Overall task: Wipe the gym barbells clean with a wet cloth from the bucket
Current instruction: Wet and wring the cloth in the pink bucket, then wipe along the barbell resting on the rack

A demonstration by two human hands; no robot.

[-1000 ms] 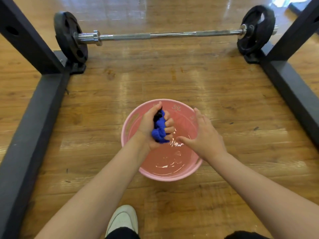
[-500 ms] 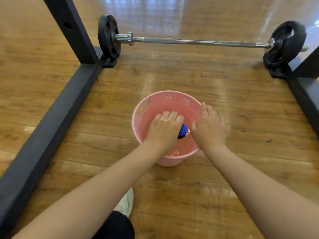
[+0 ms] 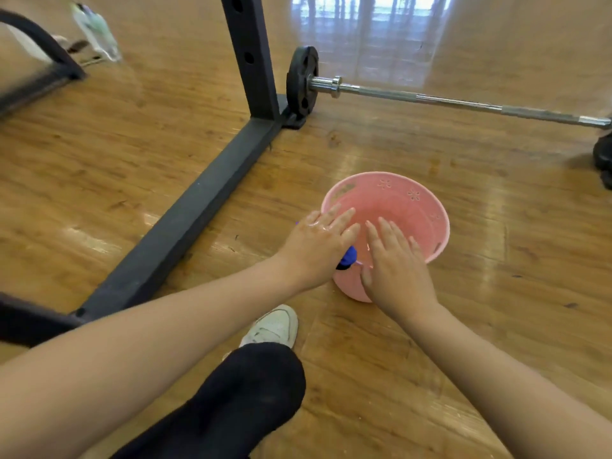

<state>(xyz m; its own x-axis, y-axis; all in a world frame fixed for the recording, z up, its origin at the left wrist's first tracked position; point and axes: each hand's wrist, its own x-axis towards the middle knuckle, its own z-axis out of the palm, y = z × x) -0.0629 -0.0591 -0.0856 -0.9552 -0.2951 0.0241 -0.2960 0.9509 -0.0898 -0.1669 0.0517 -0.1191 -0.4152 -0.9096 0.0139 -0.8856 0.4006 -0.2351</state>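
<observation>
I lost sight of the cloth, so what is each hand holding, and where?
The blue cloth peeks from under the left hand, so where it is held cannot be told. The right hand holds nothing.

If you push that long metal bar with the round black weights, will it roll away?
Probably not far. The barbell has a round weight plate, so it could roll, but that plate sits against a black block at the rack's base, which likely stops it. With plates on the steel bar, it probably feels heavy to push.

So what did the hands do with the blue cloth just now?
The left hand turned palm down and lowered the squeezed blue cloth to the pink bucket's near rim. The right hand flattened beside it. Bucket and barbell stayed put.
</observation>
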